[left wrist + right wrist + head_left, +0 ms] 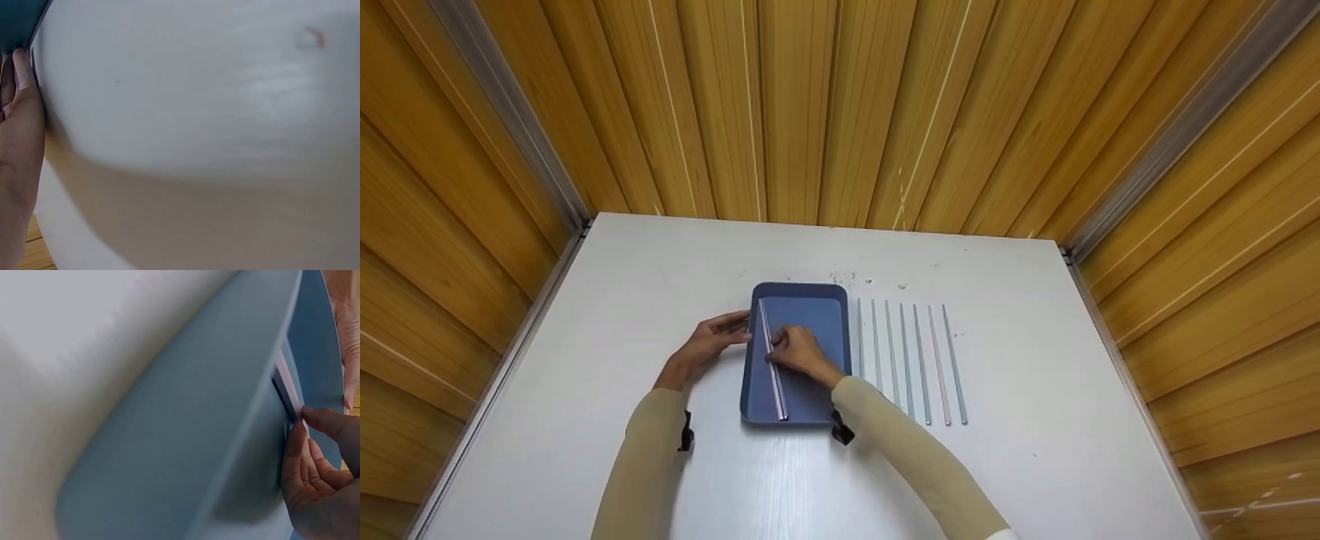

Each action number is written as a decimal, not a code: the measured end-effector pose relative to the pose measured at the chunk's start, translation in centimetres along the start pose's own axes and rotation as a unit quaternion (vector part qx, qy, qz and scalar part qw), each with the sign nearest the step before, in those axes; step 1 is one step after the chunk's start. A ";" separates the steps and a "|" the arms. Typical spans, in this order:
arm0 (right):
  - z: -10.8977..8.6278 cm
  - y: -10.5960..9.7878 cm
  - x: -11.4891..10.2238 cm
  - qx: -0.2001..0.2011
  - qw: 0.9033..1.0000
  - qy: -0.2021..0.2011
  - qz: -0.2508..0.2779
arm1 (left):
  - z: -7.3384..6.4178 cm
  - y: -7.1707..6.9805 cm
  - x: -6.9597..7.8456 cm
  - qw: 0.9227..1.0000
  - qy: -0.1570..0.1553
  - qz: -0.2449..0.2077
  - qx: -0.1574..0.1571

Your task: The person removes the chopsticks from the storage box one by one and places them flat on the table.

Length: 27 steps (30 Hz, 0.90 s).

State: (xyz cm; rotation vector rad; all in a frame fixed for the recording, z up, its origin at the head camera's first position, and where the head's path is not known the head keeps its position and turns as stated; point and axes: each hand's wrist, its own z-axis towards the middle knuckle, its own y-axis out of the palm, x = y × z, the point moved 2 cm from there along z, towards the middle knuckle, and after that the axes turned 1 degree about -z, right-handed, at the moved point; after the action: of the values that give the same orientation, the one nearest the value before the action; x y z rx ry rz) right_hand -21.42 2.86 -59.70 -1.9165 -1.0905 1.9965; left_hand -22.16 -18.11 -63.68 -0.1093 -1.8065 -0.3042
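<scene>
A blue rectangular tray [808,311] lies on the white table. Inside it, along the left side, a long thin pinkish stick [777,390] lies lengthwise at a slight slant. My right hand [799,351] reaches over the tray and pinches this stick near its middle, between thumb and fingers. The right wrist view shows the pinch on the pale pink stick [287,382] close up. My left hand [709,343] touches the outside of the tray's left wall with extended fingers. In the left wrist view only part of the left hand [19,95] shows, against the tray's edge.
Several thin sticks [919,360], silvery and pinkish, lie side by side in a row right of the tray. Small dark marks [868,281] dot the table behind it. Yellow wood-grain panels [795,112] stand at the back and both sides.
</scene>
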 end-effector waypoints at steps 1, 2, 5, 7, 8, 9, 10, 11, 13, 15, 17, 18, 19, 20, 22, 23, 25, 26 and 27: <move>-0.1 -0.1 0.1 -0.003 1.000 0.003 0.009 | 0.0 0.0 0.0 1.000 0.001 0.000 0.000; -0.1 -0.2 0.2 -0.006 1.000 0.006 0.017 | 0.0 -0.1 0.0 1.000 0.001 -0.002 0.000; -0.2 -0.6 0.4 -0.012 0.999 0.015 0.042 | 0.0 -0.1 0.0 1.000 -0.001 -0.002 0.002; -0.3 -0.8 0.6 -0.012 0.998 0.021 0.054 | 0.0 -0.2 0.0 1.000 -0.003 -0.001 0.001; -0.3 -0.8 0.7 -0.011 0.998 0.022 0.058 | 0.0 -0.1 0.1 1.000 -0.004 -0.004 0.001; -0.3 -0.9 0.7 -0.011 0.998 0.024 0.065 | 0.0 -0.1 0.1 1.000 -0.005 -0.004 0.000; -0.3 -0.9 0.8 -0.011 0.997 0.023 0.069 | 0.0 -0.1 0.1 1.000 -0.004 -0.003 -0.003; -0.3 -0.9 0.8 -0.011 0.997 0.022 0.070 | 0.0 -0.1 0.1 1.000 -0.004 -0.002 -0.003; -0.3 -0.9 0.8 -0.012 0.998 0.019 0.065 | -0.1 0.0 0.2 1.000 -0.006 -0.008 -0.001; -0.3 -0.9 0.9 -0.015 0.998 0.018 0.062 | -0.1 0.0 0.2 1.000 -0.007 -0.007 -0.001; -0.4 -0.9 0.9 -0.013 0.998 0.019 0.055 | -0.1 0.0 0.2 1.000 -0.008 -0.008 0.001; -0.4 -0.9 0.9 -0.011 0.998 0.021 0.051 | -0.1 0.1 0.2 1.000 -0.008 -0.009 0.001; -0.4 -1.0 0.9 -0.005 0.999 0.019 0.042 | -0.1 0.1 0.2 1.000 -0.009 -0.009 0.001; -0.4 -1.1 0.9 0.002 1.000 0.014 0.028 | -0.1 0.1 0.3 1.000 -0.010 -0.007 0.001; -0.5 -1.4 0.9 0.017 1.000 0.000 -0.003 | -0.1 0.1 0.4 1.000 -0.013 -0.005 0.002; -0.5 -1.5 0.9 0.023 0.999 -0.007 -0.020 | -0.1 0.1 0.4 1.000 -0.015 -0.006 0.003; -0.7 -1.8 0.9 0.036 0.997 -0.027 -0.054 | -0.2 0.1 0.4 1.000 -0.017 -0.004 0.003; -0.7 -1.9 0.8 0.039 0.996 -0.035 -0.068 | -0.2 0.1 0.4 1.000 -0.016 -0.003 0.003; -0.8 -1.9 0.8 0.041 0.995 -0.042 -0.077 | -0.2 0.1 0.4 1.000 -0.015 -0.003 0.004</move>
State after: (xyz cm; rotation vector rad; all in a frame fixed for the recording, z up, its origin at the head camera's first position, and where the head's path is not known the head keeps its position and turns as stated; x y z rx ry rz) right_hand -21.50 5.04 -59.12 -1.6686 -1.1216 2.0193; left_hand -22.08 -18.09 -63.24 -0.1035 -1.8387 -0.3018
